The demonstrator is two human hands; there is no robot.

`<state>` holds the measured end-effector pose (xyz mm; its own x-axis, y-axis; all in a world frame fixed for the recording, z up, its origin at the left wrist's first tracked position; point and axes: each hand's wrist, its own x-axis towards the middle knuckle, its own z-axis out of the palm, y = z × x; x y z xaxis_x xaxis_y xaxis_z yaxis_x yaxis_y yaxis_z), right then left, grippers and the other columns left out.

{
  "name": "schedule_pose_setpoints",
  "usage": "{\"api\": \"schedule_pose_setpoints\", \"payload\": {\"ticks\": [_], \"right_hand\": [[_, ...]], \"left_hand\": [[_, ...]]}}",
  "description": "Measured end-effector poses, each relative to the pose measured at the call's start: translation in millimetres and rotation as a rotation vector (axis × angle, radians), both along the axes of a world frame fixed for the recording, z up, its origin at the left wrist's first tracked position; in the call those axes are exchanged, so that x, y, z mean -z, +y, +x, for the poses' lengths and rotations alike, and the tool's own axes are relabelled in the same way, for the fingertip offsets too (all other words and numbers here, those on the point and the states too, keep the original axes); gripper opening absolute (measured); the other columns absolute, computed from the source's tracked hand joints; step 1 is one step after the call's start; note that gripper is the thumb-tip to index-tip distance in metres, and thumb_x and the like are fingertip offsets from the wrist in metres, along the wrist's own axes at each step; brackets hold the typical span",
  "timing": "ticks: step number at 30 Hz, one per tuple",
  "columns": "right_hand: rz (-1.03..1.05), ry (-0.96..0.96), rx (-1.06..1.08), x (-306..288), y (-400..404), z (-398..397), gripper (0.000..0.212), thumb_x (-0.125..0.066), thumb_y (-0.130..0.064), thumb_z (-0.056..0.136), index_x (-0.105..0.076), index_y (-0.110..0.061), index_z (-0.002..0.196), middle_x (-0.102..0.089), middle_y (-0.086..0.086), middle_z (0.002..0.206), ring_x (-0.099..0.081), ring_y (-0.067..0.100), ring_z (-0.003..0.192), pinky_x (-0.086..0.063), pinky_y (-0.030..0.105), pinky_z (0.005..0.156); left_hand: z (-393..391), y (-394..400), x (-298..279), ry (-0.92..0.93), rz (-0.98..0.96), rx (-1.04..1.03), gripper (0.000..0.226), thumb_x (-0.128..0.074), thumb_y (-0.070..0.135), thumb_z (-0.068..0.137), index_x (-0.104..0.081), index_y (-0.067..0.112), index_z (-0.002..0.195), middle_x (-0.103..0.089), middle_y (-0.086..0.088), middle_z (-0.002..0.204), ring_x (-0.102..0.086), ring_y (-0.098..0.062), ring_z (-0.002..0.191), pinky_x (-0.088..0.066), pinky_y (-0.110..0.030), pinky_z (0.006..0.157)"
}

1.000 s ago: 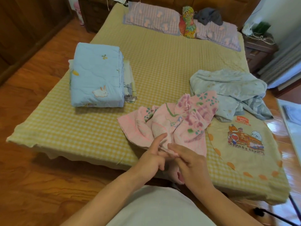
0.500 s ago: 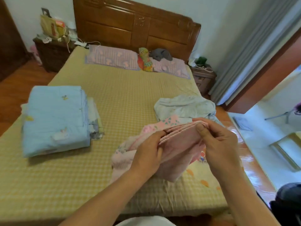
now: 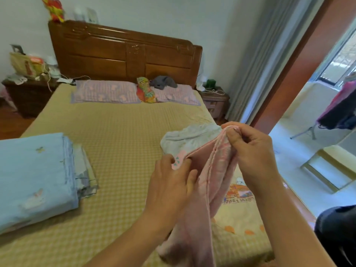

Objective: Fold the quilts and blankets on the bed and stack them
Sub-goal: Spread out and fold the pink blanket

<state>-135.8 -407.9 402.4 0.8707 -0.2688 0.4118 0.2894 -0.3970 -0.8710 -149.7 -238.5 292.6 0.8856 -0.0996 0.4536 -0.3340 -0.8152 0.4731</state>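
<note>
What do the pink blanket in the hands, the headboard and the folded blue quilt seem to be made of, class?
Pink blanket: soft, thin woven cloth, probably cotton; it drapes limply and shows a stitched hem. Headboard: varnished wood, brown and glossy with carved panels. Folded blue quilt: padded fabric, matt, with stitched lines and thick layered edges; the filling cannot be seen.

A: Room check?
B: Pale wall (image 3: 173, 14) behind a carved wooden headboard (image 3: 123, 54); dark nightstand (image 3: 28, 95) at the far left, cluttered on top.
A: Right side?
B: Grey curtain (image 3: 256, 74), reddish door frame (image 3: 300, 62), daylight through a window (image 3: 337, 64).
</note>
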Motion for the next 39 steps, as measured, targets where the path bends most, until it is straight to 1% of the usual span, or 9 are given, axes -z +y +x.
{"api": "schedule_pose_setpoints", "payload": {"ticks": [3,8,14,16,18,21,28,34,39], "right_hand": [[-0.021,-0.006,-0.063,-1,-4,18,0.016,-0.063,-0.014,0.096,-0.077,-0.015,0.104,-0.075,-0.008,0.098,-0.068,0.007,0.099,-0.053,0.039,0.097],[-0.022,-0.028,-0.098,-12,-27,56,0.017,-0.063,-0.018,0.097,-0.077,-0.02,0.105,-0.074,-0.015,0.094,-0.066,-0.001,0.093,-0.055,0.03,0.092],[-0.078,-0.08,-0.149,-20,-43,106,0.016,-0.062,-0.02,0.097,-0.073,-0.03,0.099,-0.069,-0.026,0.089,-0.062,-0.01,0.089,-0.05,0.017,0.086],[-0.073,-0.077,-0.189,-24,-42,116,0.016,-0.061,-0.022,0.098,-0.071,-0.033,0.099,-0.067,-0.029,0.088,-0.06,-0.015,0.088,-0.048,0.011,0.082],[-0.112,-0.072,-0.285,-23,-38,123,0.015,-0.061,-0.019,0.098,-0.074,-0.024,0.103,-0.068,-0.025,0.09,-0.061,-0.014,0.086,-0.046,0.009,0.08],[-0.178,-0.046,-0.439,-11,-18,124,0.015,-0.063,-0.019,0.097,-0.076,-0.019,0.105,-0.067,-0.026,0.076,-0.063,-0.007,0.078,-0.05,0.017,0.082],[-0.238,-0.025,-0.621,12,10,111,0.016,-0.065,-0.009,0.094,-0.077,-0.014,0.103,-0.071,-0.018,0.096,-0.061,-0.015,0.095,-0.043,0.006,0.088],[-0.175,-0.035,-0.628,8,2,106,0.016,-0.065,-0.008,0.094,-0.077,-0.016,0.1,-0.07,-0.021,0.096,-0.063,-0.012,0.096,-0.046,0.007,0.088],[-0.11,-0.01,-0.555,3,-20,113,0.015,-0.065,-0.013,0.094,-0.077,-0.016,0.103,-0.072,-0.018,0.097,-0.064,-0.01,0.094,-0.05,0.011,0.087]], "left_hand": [[26,-12,16,-0.021,0.09,-0.096,0.034,-0.045,0.051,0.098,-0.059,0.023,0.109,-0.054,0.0,0.115,-0.057,-0.025,0.09,-0.051,-0.039,0.063],[44,-10,48,0.102,0.138,-0.111,0.012,-0.063,0.03,0.078,-0.054,0.025,0.084,-0.052,0.01,0.091,-0.057,-0.021,0.07,-0.04,-0.032,0.051],[62,51,3,-0.051,-0.077,-0.105,0.019,-0.046,0.011,0.07,-0.063,0.02,0.068,-0.053,0.011,0.071,-0.053,-0.015,0.062,-0.041,-0.029,0.055],[31,49,-14,0.069,-0.004,0.132,0.02,-0.046,0.02,0.076,-0.064,0.027,0.076,-0.05,0.018,0.077,-0.05,-0.004,0.064,-0.039,-0.024,0.057],[0,26,-15,0.313,0.225,0.282,0.027,-0.047,0.038,0.086,-0.061,0.042,0.108,-0.048,0.019,0.105,-0.049,-0.005,0.072,-0.045,-0.029,0.063],[-1,-15,-7,0.294,0.317,0.062,0.035,-0.043,0.054,0.096,-0.042,0.044,0.13,-0.032,0.014,0.136,-0.045,-0.007,0.073,-0.042,-0.029,0.062],[37,-52,-24,0.061,-0.058,-0.5,0.035,-0.041,0.061,0.097,-0.046,0.028,0.104,-0.044,0.005,0.105,-0.06,-0.026,0.079,-0.049,-0.041,0.062],[36,-57,-5,-0.039,-0.293,-0.477,0.023,-0.041,0.049,0.101,-0.047,0.029,0.11,-0.047,0.01,0.107,-0.058,-0.017,0.083,-0.048,-0.038,0.065],[39,-62,34,0.005,-0.081,-0.5,0.034,-0.065,0.026,0.087,-0.047,0.019,0.116,-0.046,0.0,0.115,-0.058,-0.024,0.08,-0.041,-0.033,0.062]]}}
